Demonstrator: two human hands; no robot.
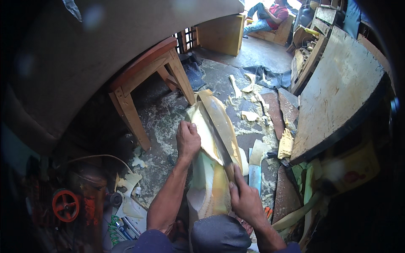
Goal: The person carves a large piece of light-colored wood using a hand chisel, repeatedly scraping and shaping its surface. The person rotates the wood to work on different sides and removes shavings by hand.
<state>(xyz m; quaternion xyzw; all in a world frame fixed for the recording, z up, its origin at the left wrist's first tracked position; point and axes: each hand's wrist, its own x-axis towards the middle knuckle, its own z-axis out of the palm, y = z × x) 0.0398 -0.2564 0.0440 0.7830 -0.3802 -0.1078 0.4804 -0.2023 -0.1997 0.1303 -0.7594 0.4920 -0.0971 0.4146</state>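
Observation:
A long piece of yellowish, layered foam (203, 135) stretches upward from the dark-clad knee at the bottom centre. My left hand (188, 139) is closed on the foam's left edge, about halfway along it. My right hand (242, 198) grips the handle of a long knife (217, 133), whose blade lies lengthwise along the foam, pointing away from me. Pale foam offcuts (249, 116) and crumbs lie on the dark floor beyond and to the right of the piece.
Wooden stool (152, 63) at upper left, under a large grey panel (105, 33); a seated person (270, 19) at the back; leaning board (333, 88) and wood scraps (310, 55) at right; machine with red handwheel (65, 205), hose and tools (128, 225) at lower left.

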